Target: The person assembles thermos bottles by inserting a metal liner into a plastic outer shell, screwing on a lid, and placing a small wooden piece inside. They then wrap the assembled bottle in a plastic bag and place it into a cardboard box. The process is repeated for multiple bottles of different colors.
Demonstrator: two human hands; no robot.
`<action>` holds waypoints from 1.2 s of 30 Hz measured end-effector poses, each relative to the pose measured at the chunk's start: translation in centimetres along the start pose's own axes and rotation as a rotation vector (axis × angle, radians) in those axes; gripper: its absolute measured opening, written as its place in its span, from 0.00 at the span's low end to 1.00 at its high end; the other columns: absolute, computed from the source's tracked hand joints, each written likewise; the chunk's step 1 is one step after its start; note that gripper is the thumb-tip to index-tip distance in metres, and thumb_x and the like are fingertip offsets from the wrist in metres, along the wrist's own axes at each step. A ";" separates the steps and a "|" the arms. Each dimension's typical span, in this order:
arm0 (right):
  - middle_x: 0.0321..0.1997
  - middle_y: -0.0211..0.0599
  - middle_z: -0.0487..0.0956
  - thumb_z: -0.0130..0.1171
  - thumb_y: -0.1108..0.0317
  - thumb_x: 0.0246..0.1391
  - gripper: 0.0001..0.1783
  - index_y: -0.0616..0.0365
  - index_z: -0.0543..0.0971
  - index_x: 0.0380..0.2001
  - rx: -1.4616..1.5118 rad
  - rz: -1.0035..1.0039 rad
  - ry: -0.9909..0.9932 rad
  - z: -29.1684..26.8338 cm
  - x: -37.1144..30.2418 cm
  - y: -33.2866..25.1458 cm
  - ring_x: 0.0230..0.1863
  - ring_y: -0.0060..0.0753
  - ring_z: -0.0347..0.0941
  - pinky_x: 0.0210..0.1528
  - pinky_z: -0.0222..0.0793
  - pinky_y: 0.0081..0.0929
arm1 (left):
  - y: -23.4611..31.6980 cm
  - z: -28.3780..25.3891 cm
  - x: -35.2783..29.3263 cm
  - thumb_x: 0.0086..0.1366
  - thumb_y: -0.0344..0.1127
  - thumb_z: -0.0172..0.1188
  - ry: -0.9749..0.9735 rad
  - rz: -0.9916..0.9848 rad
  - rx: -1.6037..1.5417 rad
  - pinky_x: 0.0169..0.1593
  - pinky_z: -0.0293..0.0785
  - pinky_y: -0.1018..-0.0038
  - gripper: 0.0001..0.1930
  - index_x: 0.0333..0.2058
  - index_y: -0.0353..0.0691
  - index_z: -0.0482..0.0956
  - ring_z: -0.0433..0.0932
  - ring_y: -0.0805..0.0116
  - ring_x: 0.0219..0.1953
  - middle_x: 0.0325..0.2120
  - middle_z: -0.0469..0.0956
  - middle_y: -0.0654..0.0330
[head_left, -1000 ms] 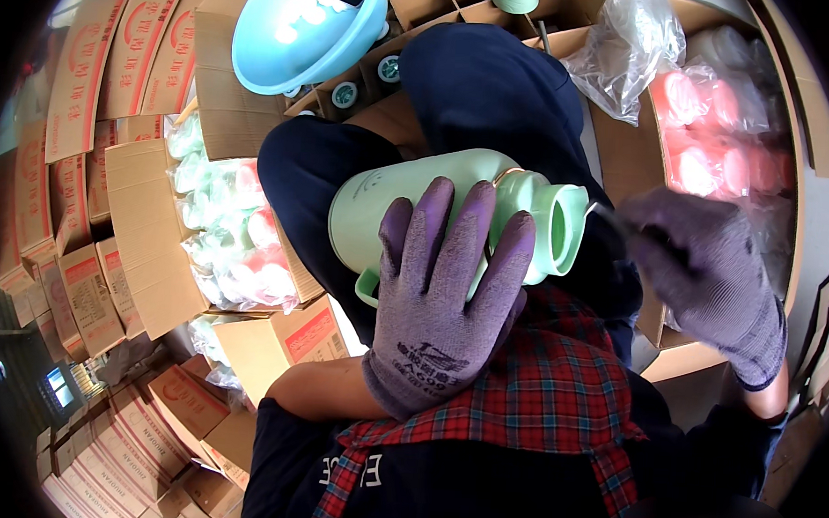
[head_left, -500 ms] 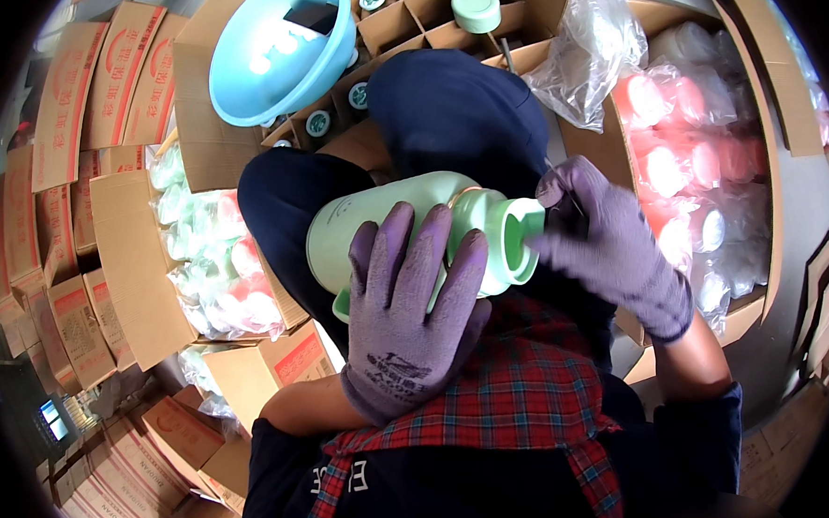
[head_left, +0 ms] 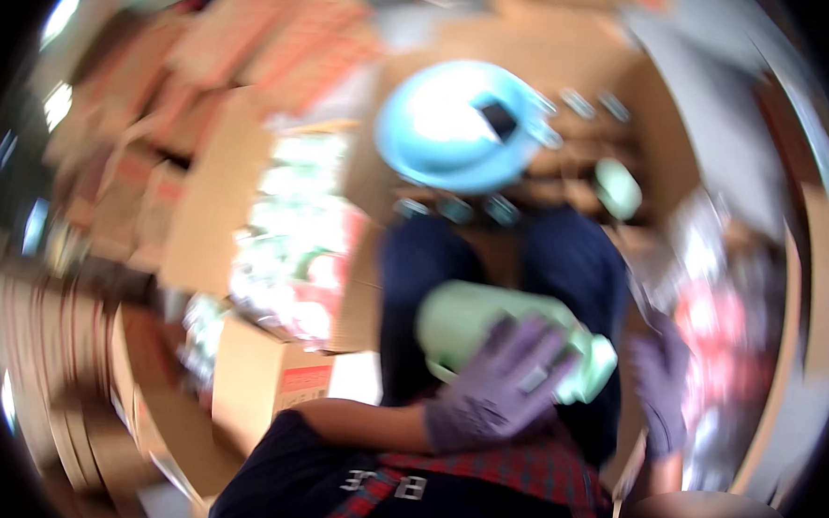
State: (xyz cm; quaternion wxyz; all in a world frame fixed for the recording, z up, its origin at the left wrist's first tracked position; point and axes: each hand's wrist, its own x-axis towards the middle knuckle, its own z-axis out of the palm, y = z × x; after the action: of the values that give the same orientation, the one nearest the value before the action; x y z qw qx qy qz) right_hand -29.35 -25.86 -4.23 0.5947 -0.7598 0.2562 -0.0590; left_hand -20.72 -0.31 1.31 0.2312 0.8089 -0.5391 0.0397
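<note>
Across my lap lies a light green thermos jug [head_left: 463, 318] on its side, its neck end pointing right. My left hand [head_left: 506, 381], in a purple-grey work glove, is laid over its body near the neck and holds it down against my thighs. My right hand [head_left: 661, 380], gloved the same way, is apart from the jug, to its right, beside the carton of pink bagged pieces. Its fingers point up and are smeared by motion; whether anything thin is in them cannot be made out.
Ahead of my knees stands a divided carton [head_left: 622, 63] carrying a light blue basin [head_left: 421, 133] with a dark flat object inside, and a pale green lid [head_left: 617, 188]. Wrapped green and pink pieces [head_left: 294, 225] fill a left carton. Pink bagged pieces [head_left: 716, 322] sit at right.
My right hand has left the jug's mouth and moved right, toward the pink pieces. My left hand remains on the jug. The whole view has swung leftward and blurred.
</note>
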 end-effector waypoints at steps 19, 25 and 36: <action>0.50 0.50 0.80 0.64 0.54 0.57 0.35 0.63 0.68 0.62 -0.226 -0.744 0.042 15.7 28.9 -8.5 0.52 0.48 0.77 0.54 0.72 0.37 | -4.8 0.2 -2.8 0.53 0.29 0.71 0.543 -0.215 -0.375 0.44 0.78 0.64 0.14 0.25 0.38 0.71 0.81 0.52 0.43 0.43 0.80 0.47; 0.47 0.37 0.81 0.54 0.61 0.68 0.20 0.66 0.76 0.55 0.338 -0.242 -0.535 13.0 16.9 -6.6 0.46 0.27 0.78 0.51 0.74 0.26 | -7.0 1.1 -4.8 0.61 0.26 0.60 0.819 -0.516 -0.713 0.47 0.74 0.69 0.07 0.26 0.34 0.72 0.80 0.59 0.42 0.43 0.80 0.43; 0.56 0.42 0.77 0.48 0.54 0.72 0.28 0.66 0.69 0.63 0.482 -0.144 -0.265 7.6 6.7 -5.7 0.56 0.31 0.73 0.60 0.69 0.29 | -7.4 0.4 -0.9 0.74 0.37 0.48 1.012 -0.468 -0.957 0.49 0.77 0.72 0.17 0.51 0.31 0.76 0.80 0.69 0.44 0.45 0.80 0.54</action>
State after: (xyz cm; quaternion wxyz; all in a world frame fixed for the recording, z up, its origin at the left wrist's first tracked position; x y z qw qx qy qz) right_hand -18.78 -21.38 -2.52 0.7808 -0.6138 0.0999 -0.0606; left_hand -14.57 2.59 -1.77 0.7821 0.5961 -0.1378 0.1183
